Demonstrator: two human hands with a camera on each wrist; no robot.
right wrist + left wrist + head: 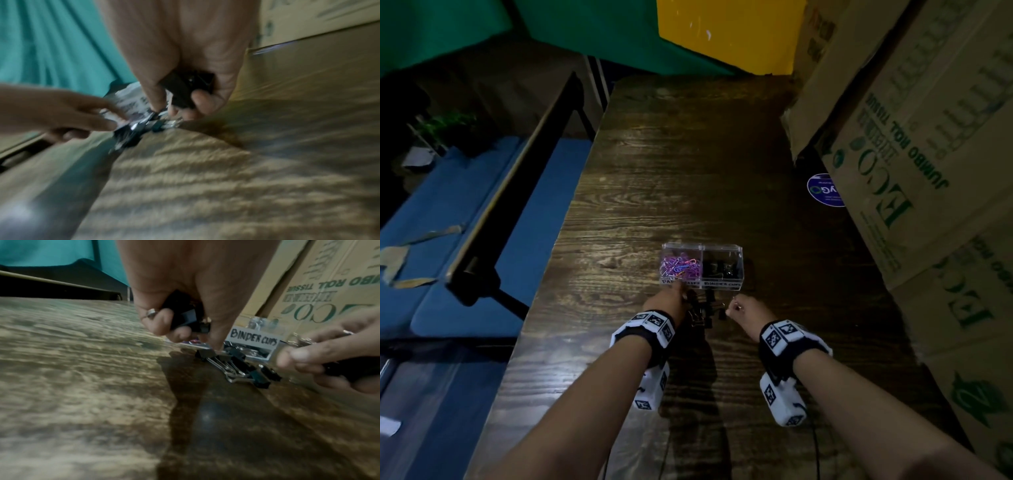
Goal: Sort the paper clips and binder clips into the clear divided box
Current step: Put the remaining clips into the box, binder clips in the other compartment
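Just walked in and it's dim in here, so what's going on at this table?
A person is sorting clips into a clear divided box. Colored paper clips fill its left compartment, black binder clips its right. Each hand, the left hand and right hand, holds a black binder clip, above a loose pile of binder clips on the table.

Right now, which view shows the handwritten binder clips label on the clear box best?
The left wrist view: the label is close and its lettering reads clearly, just behind the loose binder clips. The head view shows it small and faint on the box front. The right wrist view is too blurred to read it.
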